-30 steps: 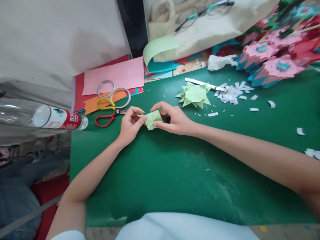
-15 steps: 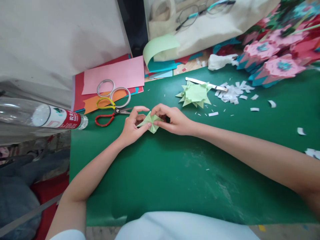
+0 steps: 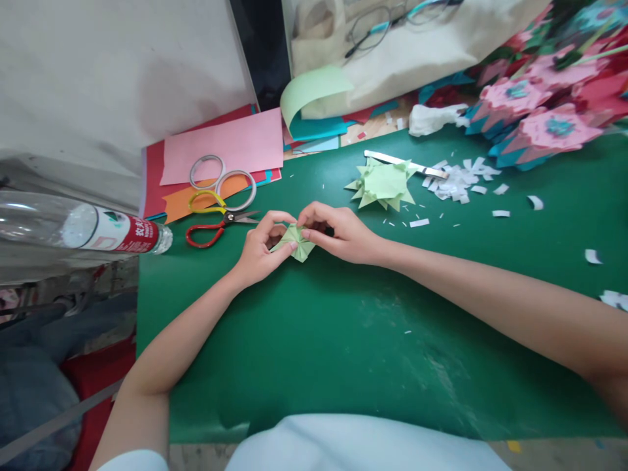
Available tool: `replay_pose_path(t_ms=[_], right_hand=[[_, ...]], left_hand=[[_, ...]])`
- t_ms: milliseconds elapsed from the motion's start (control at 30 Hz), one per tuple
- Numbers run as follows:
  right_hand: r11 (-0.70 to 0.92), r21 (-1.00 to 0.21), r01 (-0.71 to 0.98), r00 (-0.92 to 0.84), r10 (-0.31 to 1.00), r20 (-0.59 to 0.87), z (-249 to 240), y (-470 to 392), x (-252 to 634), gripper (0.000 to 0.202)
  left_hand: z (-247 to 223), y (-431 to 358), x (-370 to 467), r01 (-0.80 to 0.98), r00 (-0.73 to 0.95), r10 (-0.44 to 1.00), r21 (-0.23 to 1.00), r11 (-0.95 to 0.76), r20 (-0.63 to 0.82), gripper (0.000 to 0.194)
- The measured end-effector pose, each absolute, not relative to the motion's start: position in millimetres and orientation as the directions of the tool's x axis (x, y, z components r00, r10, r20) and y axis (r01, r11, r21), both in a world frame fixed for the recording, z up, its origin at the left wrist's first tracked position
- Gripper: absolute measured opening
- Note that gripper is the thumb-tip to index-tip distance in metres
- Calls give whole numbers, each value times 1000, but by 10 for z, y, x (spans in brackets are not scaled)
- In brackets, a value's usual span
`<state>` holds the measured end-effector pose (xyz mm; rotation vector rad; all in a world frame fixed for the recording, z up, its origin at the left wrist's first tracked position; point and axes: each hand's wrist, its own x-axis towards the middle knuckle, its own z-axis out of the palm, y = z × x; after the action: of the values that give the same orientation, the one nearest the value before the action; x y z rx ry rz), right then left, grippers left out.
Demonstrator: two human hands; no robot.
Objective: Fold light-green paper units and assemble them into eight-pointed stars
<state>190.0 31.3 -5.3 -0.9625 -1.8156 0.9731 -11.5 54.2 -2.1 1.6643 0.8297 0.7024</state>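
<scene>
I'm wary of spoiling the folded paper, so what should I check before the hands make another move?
1. Left hand gripping the folded green paper: ok, thumb on top.
2. Right hand gripping it too: ok, thumb at its upper right.
3. Scissors pointing away from the hands: not ok, the blades point toward the left hand.
4. Spiky green paper piece apart from the hands: ok.
5. Tabletop free of white paper scraps: not ok.
6. Underside folds neat: cannot tell, hidden.
</scene>
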Motion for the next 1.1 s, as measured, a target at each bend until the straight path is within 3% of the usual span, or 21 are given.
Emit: replay_pose_path(t_ms=[1100], right_hand=[[376,-899,226,-335,896,290,-62,319,1906,9]], left_hand=[[-2,541,-116,184,589,808,968,-168,28,24]])
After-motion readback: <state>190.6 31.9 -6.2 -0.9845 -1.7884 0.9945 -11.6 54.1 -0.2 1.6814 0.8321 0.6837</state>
